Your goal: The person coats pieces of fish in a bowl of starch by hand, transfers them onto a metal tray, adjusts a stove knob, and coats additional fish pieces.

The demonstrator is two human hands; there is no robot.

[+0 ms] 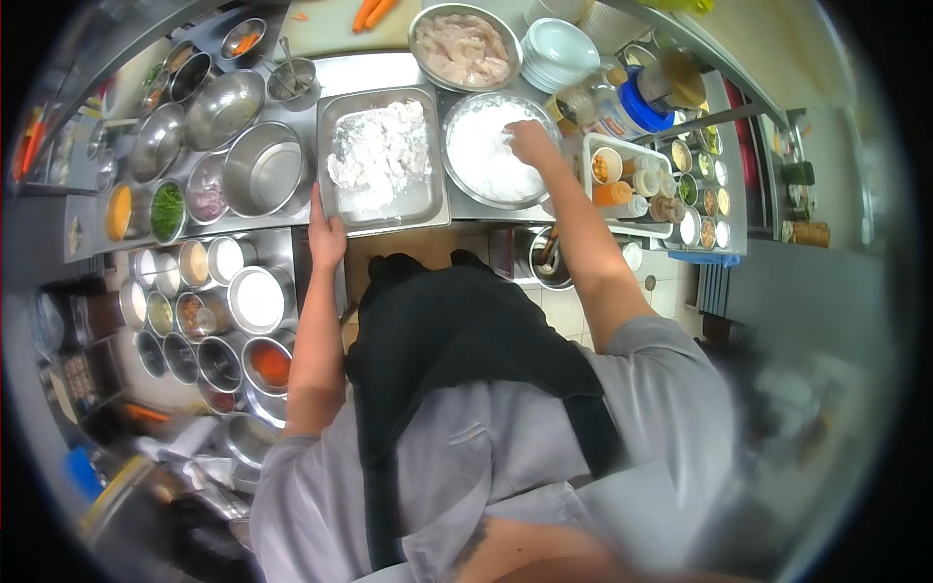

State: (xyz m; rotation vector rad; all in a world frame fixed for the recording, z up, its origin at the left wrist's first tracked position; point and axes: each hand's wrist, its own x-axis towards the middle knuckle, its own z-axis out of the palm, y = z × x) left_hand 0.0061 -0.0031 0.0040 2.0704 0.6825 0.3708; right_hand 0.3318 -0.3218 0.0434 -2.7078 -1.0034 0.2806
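Two hands. Left hand: fingers extended along near left side of tray. Tray: one; coated pieces heaped inside, uncountable. Powder bowl: one, right of tray. Right hand: fingers at white powder; grip cannot be told. Strip bowl: one, beyond. Carrots: two, farthest. Coated pieces lie between hands.

No legible lettering, only what seems blurred print on the blue-lidded jar, too small for reading.
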